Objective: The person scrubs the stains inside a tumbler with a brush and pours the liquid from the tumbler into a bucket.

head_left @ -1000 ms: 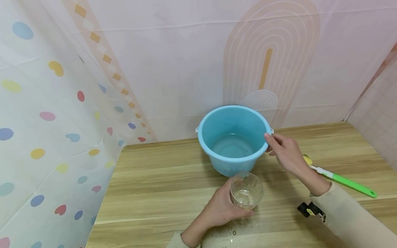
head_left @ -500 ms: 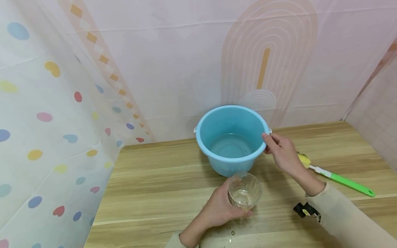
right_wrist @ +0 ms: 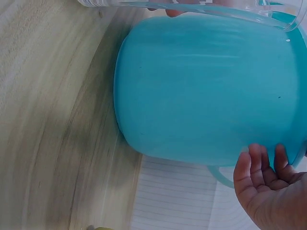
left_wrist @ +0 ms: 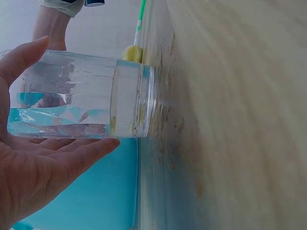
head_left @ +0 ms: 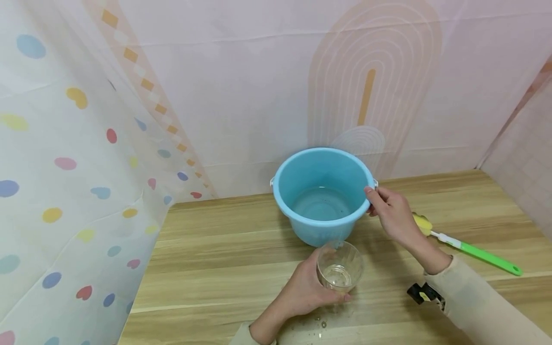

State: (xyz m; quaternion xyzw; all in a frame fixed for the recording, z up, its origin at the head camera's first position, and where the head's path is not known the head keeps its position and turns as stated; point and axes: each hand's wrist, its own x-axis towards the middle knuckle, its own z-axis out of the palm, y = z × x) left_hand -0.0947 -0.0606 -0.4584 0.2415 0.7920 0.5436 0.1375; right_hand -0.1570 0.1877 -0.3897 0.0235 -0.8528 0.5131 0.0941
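Observation:
A clear drinking glass [head_left: 340, 266] stands upright on the wooden table, with water drops beside its base. My left hand [head_left: 304, 287] holds it, thumb on the near side and fingers round the far side. In the left wrist view the glass [left_wrist: 81, 96] is see-through down to its thick base. Behind it is a light blue bucket [head_left: 321, 232] with a little water in the bottom. My right hand [head_left: 391, 213] grips the bucket's right rim, thumb on top and fingers outside, partly hidden. The right wrist view has those fingers [right_wrist: 256, 167] against the bucket's outer wall [right_wrist: 201, 91].
On the right lies a sponge brush [head_left: 483, 251] with a green handle and yellow head. A patterned curtain [head_left: 241, 96] hangs close behind the bucket, and a dotted one [head_left: 64, 215] covers the left side. Water drops [head_left: 321, 323] wet the table's near part.

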